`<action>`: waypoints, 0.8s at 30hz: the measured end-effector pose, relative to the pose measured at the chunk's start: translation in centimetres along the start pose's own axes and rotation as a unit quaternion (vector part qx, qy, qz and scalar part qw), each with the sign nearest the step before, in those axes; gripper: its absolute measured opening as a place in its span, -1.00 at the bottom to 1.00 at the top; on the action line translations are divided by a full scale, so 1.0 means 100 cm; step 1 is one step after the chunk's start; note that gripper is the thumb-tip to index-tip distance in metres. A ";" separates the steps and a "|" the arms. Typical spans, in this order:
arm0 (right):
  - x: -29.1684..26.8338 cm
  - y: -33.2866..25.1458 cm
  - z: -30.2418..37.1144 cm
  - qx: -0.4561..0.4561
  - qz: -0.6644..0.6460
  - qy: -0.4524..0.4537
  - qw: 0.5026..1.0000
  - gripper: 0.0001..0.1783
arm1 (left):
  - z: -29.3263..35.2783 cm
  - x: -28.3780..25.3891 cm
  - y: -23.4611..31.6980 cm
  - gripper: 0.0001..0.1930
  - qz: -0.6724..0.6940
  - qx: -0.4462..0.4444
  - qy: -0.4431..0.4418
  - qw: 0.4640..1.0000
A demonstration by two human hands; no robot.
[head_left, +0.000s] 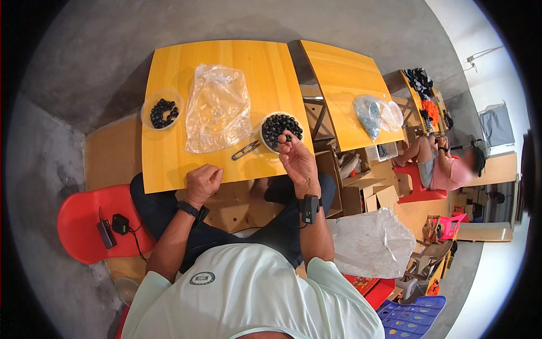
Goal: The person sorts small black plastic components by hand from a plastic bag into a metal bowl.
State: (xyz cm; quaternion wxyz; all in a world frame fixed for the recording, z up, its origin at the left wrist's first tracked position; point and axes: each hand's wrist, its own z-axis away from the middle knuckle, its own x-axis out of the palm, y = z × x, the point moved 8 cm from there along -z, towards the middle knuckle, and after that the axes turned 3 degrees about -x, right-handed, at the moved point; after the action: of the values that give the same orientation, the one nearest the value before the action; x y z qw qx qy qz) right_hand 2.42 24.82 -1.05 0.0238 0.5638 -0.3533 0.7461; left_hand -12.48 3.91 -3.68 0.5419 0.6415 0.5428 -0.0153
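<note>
My right hand (pixel 299 164) is raised at the near edge of a white bowl (pixel 262 135) filled with small black ring-shaped pieces (pixel 278 124). Its thumb and fingertips pinch one such black piece (pixel 288 138). At the table's front edge rests my left hand (pixel 203 183), its fingers curled closed; whatever they hold, if anything, is hidden. Between the hands lies a pair of thread snips (pixel 246 150). A crumpled clear plastic bag (pixel 219 110) spreads over the middle of the yellow table (pixel 164 164). To its left stands a clear round tub (pixel 148 115) with fewer black pieces in it.
A second yellow table (pixel 344 73) on the right carries a bag of bluish-green material (pixel 370 116). Open cardboard boxes (pixel 370 195) and a white sack (pixel 372 240) stand beside my right arm. A red stool (pixel 84 220) is at my left. Another person (pixel 449 169) sits farther right.
</note>
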 end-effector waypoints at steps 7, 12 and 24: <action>-0.003 0.001 0.004 -0.004 0.097 0.046 0.994 -0.67 | -0.001 -0.002 0.000 -0.88 -0.008 0.002 0.012 1.000; -0.019 -0.003 0.003 -0.029 0.178 0.101 0.978 -0.81 | -0.001 -0.002 0.000 -0.88 -0.010 0.005 0.016 1.000; 0.025 -0.018 -0.034 -0.196 0.841 0.077 0.499 -0.79 | -0.002 -0.002 0.001 -0.87 -0.006 0.000 0.012 1.000</action>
State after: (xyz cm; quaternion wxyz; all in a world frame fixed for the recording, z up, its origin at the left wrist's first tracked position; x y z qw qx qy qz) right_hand -0.51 27.16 1.63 -0.4782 -0.0776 -0.7945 0.3661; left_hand -12.59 3.99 -3.37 0.5348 0.6388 0.5529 -0.0106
